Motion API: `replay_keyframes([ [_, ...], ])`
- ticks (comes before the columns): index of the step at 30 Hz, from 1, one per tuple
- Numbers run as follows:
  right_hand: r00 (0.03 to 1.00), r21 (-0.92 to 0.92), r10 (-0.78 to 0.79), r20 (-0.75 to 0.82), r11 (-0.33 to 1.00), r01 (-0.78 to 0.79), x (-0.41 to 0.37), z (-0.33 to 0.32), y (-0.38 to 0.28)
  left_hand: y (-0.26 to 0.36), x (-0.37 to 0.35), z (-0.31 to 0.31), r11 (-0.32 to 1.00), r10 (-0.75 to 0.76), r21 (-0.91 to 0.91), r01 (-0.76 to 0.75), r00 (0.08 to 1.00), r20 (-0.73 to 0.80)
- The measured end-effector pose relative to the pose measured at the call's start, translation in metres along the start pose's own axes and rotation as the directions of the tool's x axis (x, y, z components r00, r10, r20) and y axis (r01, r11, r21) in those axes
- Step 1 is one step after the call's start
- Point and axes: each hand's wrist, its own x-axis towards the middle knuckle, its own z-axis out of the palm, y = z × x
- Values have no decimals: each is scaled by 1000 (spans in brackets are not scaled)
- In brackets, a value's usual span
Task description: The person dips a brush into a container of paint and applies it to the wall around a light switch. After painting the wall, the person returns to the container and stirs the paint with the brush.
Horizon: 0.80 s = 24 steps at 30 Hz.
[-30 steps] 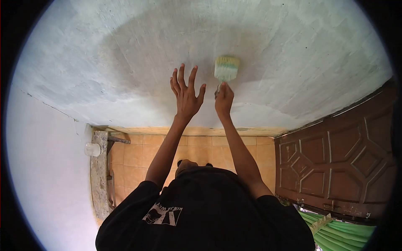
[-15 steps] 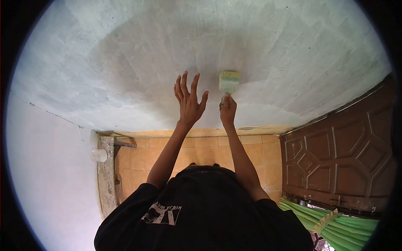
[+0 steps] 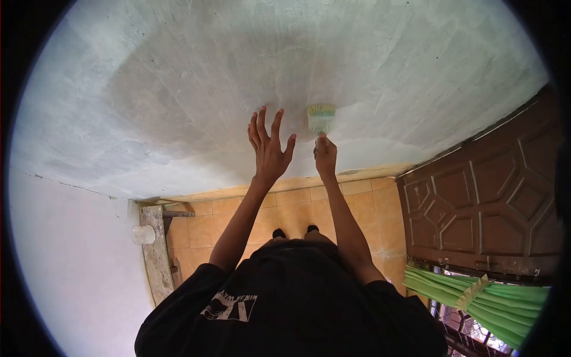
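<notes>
In the head view, our right hand (image 3: pixel 325 156) is raised to the grey plastered wall (image 3: pixel 178 89), its grip pressed together around the handle of a paintbrush (image 3: pixel 321 118). The brush lies straight above that grip. Its long axis runs up the wall, in line with the forearm, and the wide yellow-green bristle head points away from us and lies flat against the plaster. It sits in the lower middle of the wall, nearer the bottom edge than the top, and well apart from the wall's right edge at the brown carved door (image 3: pixel 488 202).

Our left hand (image 3: pixel 269 152) is just beside the brush on its left. Its grip is spread, with all 5 fingers fanned, and it holds nothing. We cannot tell whether the palm touches the plaster. The right hand is the 1 on the brush, and a narrow strip of wall shows between the brush and the left thumb.

Bare wall is open above the bristles and wide to both sides. A darker patch of plaster lies up and to the left. Below the hands the wall ends at the orange tiled floor (image 3: pixel 297 208).

Along the floor's left edge runs a rough stone ledge (image 3: pixel 156 250), with a clear plastic cup (image 3: pixel 144 234) at its side. A green curtain (image 3: pixel 482 294) hangs under the door at the lower right.
</notes>
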Motion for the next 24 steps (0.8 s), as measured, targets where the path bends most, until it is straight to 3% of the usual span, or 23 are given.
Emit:
replay_keyframes([
  [5,983,67,-179,-50,981,182,18,17,-80,-4,-1,-2,1000,27,-11,-28,999,-29],
  [8,971,12,-236,-49,971,237,38,22,-70,-5,2,-3,999,44,3,-43,998,-45],
  [11,971,-73,-237,-14,969,236,24,15,-13,-1,3,-5,999,35,3,-35,998,-58],
  [14,999,-54,-48,13,997,48,-10,0,25,3,-5,-5,1000,28,14,-28,999,-41],
  [17,985,-20,-167,-45,986,167,-13,4,9,1,-7,-2,999,23,42,-22,999,-24],
  [20,970,-52,-236,-50,971,234,16,14,-47,6,-10,-1,1000,11,23,-11,1000,-27],
  [24,948,-98,-311,-59,947,305,37,16,-41,3,-12,-2,999,24,32,-23,999,-33],
])
